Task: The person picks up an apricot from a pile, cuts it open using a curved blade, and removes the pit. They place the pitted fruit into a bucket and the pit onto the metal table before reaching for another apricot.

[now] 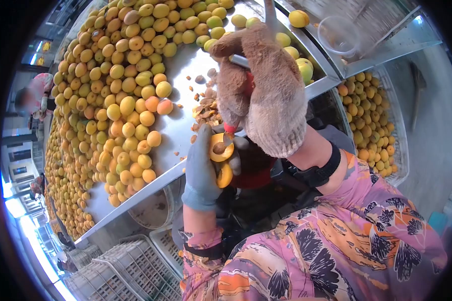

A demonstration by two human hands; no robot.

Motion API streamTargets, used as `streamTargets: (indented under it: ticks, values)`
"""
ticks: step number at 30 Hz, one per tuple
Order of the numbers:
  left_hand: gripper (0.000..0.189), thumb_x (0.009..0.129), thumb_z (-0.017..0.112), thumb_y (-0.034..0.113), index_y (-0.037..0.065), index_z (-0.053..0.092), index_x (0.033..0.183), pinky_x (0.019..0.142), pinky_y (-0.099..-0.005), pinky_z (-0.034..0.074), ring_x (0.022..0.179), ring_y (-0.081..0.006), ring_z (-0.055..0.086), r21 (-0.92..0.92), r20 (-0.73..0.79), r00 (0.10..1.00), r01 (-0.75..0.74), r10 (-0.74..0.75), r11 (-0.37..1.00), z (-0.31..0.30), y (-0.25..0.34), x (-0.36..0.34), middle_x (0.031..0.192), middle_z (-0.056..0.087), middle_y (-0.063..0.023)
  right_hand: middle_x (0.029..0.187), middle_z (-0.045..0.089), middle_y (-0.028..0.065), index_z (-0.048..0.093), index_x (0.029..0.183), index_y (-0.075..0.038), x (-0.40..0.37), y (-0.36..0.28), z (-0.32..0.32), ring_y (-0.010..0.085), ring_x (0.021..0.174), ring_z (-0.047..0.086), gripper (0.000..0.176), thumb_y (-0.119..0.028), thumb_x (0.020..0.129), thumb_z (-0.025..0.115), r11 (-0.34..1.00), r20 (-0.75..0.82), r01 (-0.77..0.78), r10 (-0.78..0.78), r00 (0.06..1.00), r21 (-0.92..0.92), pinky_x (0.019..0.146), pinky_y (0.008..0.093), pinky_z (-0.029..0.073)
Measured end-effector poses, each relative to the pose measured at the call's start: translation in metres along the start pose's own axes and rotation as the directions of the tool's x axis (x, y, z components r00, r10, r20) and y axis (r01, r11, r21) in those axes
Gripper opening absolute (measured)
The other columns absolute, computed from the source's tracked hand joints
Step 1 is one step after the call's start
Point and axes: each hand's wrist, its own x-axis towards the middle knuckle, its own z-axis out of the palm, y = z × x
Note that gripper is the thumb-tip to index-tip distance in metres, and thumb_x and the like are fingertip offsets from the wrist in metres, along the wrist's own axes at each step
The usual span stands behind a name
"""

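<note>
And here at the near edge of the steel table [186, 62], the gloved left hand [200, 173] has its fingers and thumb wrapped round a split apricot [228, 154], cut face up, its brown pit [219, 148] exposed. That grip probably steadies the fruit and keeps the pit within the tool's reach. A second apricot piece [225, 176] sits just below it in the same hand; whether the two are still joined, I can't tell!

Over the table's edge, the right hand [268, 90], in a brown-stained glove, is curled tight round a red-handled tool [230, 128], tip down at the fruit, seemingly for close control. On the table, loose pits [206, 111] lie just beyond the fruit, perhaps for an easy drop, and whole apricots [120, 80] are heaped to their left, likely for handy picking. Right of the table stands a crate [404, 130] full of fruit. Brands, labels, writing? None I can read anywhere around this table
</note>
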Motion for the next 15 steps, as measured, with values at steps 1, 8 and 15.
streamTargets:
  ticks: [1, 8, 15]
  values:
    - [0.051, 0.104, 0.03, 0.042, -0.001, 0.057, 0.11, 0.048, -0.0256, 0.045, 0.051, -0.0143, 0.054, 0.002, 0.003, 1.0, 0.004, -0.004, 1.0, 0.003, -0.002, 0.0, 0.079, 0.064, -0.0116, 0.065, 0.049, -0.0018, 0.057, 0.112, -0.006, 0.0, 0.001, -0.003, 0.0076, 0.045, 0.042, 0.039, -0.038, 0.104, 0.038, 1.0, -0.005, 0.001, -0.001, 1.0, -0.001, 0.042, 0.0236, 0.036]
    - [0.049, 0.104, 0.027, 0.044, 0.002, 0.052, 0.099, 0.048, -0.0249, 0.044, 0.049, -0.0154, 0.053, 0.276, 0.07, 0.975, -0.221, 0.21, 0.935, 0.013, -0.005, -0.004, 0.074, 0.061, -0.0112, 0.071, 0.055, 0.0009, 0.059, 0.104, -0.004, -0.004, -0.007, -0.002, 0.004, 0.053, 0.049, 0.036, -0.035, 0.104, 0.04, 0.998, 0.01, -0.008, 0.008, 1.0, 0.064, 0.047, 0.0202, 0.04]
    - [0.04, 0.105, 0.029, 0.035, 0.002, 0.051, 0.102, 0.048, -0.0272, 0.046, 0.054, -0.0154, 0.056, 0.186, 0.027, 0.997, -0.076, 0.072, 0.98, 0.013, -0.004, 0.0, 0.074, 0.06, -0.0104, 0.076, 0.058, 0.0017, 0.06, 0.106, -0.004, -0.004, 0.0, -0.003, 0.0057, 0.055, 0.05, 0.034, -0.036, 0.102, 0.049, 0.996, 0.034, 0.084, -0.083, 0.996, -0.019, 0.047, 0.0217, 0.04]
